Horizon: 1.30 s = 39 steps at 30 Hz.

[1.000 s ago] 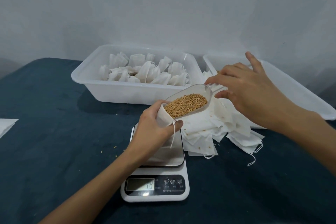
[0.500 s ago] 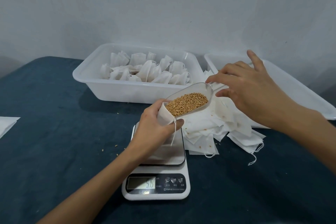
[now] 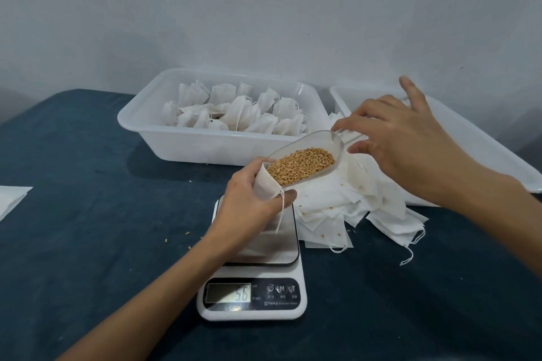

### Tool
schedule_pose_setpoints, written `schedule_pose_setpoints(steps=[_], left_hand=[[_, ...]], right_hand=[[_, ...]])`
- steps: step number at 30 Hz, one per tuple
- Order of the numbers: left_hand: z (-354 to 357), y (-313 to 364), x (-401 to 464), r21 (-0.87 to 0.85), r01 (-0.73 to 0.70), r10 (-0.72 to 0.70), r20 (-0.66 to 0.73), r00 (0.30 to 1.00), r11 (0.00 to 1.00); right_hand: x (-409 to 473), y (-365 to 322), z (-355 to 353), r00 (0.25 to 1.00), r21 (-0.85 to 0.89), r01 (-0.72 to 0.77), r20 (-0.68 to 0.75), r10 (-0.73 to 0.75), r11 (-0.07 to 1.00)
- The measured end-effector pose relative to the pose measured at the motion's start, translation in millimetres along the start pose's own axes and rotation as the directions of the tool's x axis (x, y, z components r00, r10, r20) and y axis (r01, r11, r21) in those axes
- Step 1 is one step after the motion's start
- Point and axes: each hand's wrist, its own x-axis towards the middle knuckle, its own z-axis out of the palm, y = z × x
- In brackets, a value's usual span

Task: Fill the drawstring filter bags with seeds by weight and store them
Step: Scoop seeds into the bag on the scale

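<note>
My left hand grips a white drawstring filter bag over the steel plate of the kitchen scale. Its string hangs down toward the plate. My right hand pinches the handle of a clear plastic scoop full of golden seeds. The scoop tilts down to the left with its lip at the bag's mouth. The scale display reads 56.
A white tub behind the scale holds several filled, tied bags. A second white tray stands at the right. Empty flat bags lie in a pile right of the scale. Loose seeds dot the dark blue cloth. A white sheet lies at the left edge.
The scale reading rose from 19 to 56. Both hands, scoop and bag have stayed nearly in place.
</note>
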Motion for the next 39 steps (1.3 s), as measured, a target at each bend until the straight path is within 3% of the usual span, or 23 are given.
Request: schedule_pose_setpoints(steps=[39], left_hand=[[-1.4, 0.8, 2.2, -0.015, 0.012, -0.012, -0.001, 1.000, 1.000]], right_hand=[[2.2, -0.8, 0.9, 0.999, -0.037, 0.024, -0.038, -0.026, 0.999]])
